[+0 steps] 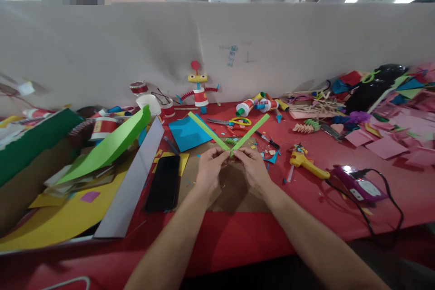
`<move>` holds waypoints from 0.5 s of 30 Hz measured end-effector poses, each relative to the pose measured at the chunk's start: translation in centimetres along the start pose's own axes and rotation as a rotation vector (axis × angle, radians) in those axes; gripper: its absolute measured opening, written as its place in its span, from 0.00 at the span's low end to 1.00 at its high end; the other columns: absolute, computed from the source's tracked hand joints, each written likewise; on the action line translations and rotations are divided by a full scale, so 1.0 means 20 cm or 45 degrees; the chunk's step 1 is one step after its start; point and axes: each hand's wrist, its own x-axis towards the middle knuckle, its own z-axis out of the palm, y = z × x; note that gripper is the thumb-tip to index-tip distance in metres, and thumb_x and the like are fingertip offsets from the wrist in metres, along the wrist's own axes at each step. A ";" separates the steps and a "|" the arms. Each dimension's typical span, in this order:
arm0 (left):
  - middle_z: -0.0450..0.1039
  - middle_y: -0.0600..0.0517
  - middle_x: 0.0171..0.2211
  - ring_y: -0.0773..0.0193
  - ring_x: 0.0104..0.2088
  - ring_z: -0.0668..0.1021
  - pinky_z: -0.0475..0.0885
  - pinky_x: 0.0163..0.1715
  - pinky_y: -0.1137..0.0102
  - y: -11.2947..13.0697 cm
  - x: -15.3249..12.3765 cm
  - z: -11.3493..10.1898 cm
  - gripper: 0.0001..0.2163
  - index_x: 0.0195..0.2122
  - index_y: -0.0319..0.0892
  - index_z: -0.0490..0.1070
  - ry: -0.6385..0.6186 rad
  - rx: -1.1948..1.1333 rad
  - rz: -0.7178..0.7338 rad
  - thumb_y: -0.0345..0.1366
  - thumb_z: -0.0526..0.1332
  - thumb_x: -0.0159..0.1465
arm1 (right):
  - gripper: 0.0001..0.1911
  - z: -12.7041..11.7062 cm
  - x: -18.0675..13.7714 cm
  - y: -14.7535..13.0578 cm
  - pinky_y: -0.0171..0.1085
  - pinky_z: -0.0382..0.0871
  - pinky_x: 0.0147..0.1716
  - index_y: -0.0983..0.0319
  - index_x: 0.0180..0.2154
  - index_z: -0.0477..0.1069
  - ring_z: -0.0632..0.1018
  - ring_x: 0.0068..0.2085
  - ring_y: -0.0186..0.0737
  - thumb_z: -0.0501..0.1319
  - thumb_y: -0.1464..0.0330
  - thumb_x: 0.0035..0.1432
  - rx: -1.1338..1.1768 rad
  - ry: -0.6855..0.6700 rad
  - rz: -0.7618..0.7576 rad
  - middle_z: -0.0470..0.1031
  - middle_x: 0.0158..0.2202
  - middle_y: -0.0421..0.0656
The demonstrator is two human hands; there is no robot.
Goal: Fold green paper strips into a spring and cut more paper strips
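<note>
Two light green paper strips (253, 130) meet in a V, their joined ends pinched at the bottom between my fingertips. My left hand (211, 167) is closed on the lower end from the left, and my right hand (253, 168) grips it from the right. Both hands hover over a brown cardboard sheet (224, 199). Just beyond my fingers lies a small green folded paper spring (232, 141). A blue paper sheet (192, 133) and yellow-handled scissors (239, 122) are on the table past the hands.
Left stands a box (132, 181) of coloured paper, beside a black phone (163, 183). A paper-cup robot figure (200, 95) stands at the back. Right are a yellow glue gun (307, 165), a purple power box (360, 183) with a black cable, and pink paper pieces (387, 145).
</note>
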 end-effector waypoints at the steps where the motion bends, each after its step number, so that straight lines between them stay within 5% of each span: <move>1: 0.69 0.56 0.20 0.71 0.23 0.72 0.68 0.29 0.73 0.00 0.00 0.00 0.11 0.22 0.37 0.69 -0.005 0.000 -0.029 0.35 0.69 0.42 | 0.08 0.00 0.00 0.00 0.34 0.62 0.29 0.62 0.24 0.73 0.69 0.25 0.33 0.64 0.64 0.45 -0.013 0.007 0.013 0.71 0.22 0.38; 15: 0.73 0.51 0.27 0.68 0.27 0.75 0.70 0.32 0.71 0.02 0.02 -0.04 0.10 0.24 0.37 0.71 -0.125 0.017 -0.152 0.34 0.69 0.43 | 0.10 -0.01 0.00 -0.03 0.33 0.58 0.25 0.61 0.21 0.71 0.67 0.24 0.32 0.63 0.61 0.45 -0.119 0.035 0.109 0.67 0.19 0.36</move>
